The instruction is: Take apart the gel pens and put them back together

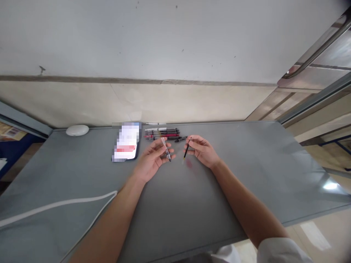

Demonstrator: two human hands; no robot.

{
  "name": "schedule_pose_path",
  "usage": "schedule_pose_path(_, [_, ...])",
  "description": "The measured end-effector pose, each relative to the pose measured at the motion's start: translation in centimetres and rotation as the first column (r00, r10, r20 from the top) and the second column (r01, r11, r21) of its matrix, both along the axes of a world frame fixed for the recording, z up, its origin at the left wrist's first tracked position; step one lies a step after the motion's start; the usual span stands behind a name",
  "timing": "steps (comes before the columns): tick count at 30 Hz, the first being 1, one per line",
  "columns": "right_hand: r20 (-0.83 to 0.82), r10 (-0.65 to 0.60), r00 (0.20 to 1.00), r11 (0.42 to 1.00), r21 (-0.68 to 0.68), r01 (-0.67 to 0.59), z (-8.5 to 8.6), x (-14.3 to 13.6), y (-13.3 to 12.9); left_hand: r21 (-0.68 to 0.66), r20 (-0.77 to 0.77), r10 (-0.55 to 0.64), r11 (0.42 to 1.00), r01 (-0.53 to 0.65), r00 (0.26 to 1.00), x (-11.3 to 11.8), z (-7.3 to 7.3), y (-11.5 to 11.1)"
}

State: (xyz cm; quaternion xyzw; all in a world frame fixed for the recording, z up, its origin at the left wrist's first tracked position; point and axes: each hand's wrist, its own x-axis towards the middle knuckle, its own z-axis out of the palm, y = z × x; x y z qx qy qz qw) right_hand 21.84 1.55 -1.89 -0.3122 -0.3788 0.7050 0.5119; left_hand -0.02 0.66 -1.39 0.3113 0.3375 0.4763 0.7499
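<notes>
My left hand is closed on a clear pen barrel, which tilts with its dark end toward me. Between the fingertips of my right hand is a thin black ink refill, its yellowish end pointing down. The two parts are apart, with a small gap of table between my hands. Just beyond them lie several pens side by side, some with red and some with dark parts. A small black pen part rests at their right end, partly hidden by my right fingers.
A phone with a lit screen lies left of the pens. Further left is a white oval object. A white cable crosses the left side of the grey table. A wall rises at the back edge.
</notes>
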Motion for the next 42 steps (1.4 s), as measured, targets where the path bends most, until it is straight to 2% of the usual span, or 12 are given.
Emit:
schedule_pose_path(4, [0.0, -0.011, 1.0, 1.0, -0.004, 0.011, 0.1, -0.2, -0.2, 0.001, 0.015, -0.007, 1.0, 0.007, 1.0, 0.0, 0.0, -0.1])
schedule_pose_path(12, [0.012, -0.133, 0.991, 0.991, -0.029, 0.133, 0.3, -0.7, -0.3, -0.019, 0.076, -0.022, 1.0, 0.023, 0.997, -0.1, -0.3, -0.2])
schedule_pose_path(24, [0.033, -0.155, 0.987, 0.987, -0.039, 0.156, 0.5, -0.8, -0.3, -0.052, 0.086, -0.017, 0.998, 0.021, 0.996, -0.2, -0.4, 0.1])
schedule_pose_path(28, [0.039, -0.205, 0.978, 0.978, -0.035, 0.206, 0.4, -0.9, -0.3, -0.025, 0.015, 0.02, 0.999, -0.019, 1.0, 0.1, -0.2, -0.1])
schedule_pose_path(32, [0.06, -0.302, 0.952, 0.953, 0.005, 0.302, 0.4, -0.9, -0.4, 0.075, -0.081, 0.074, 0.995, -0.068, 0.994, 0.7, -0.2, -0.5])
schedule_pose_path(37, [0.13, -0.305, 0.944, 0.952, 0.015, 0.305, 0.4, -1.0, -0.4, 0.173, -0.189, 0.162, 0.976, -0.129, 0.968, 1.2, -0.4, -0.7])
schedule_pose_path(42, [0.213, -0.294, 0.932, 0.955, 0.019, 0.297, 0.1, -1.2, -0.4, 0.208, -0.242, 0.247, 0.958, -0.198, 0.938, 1.2, -0.6, -0.6])
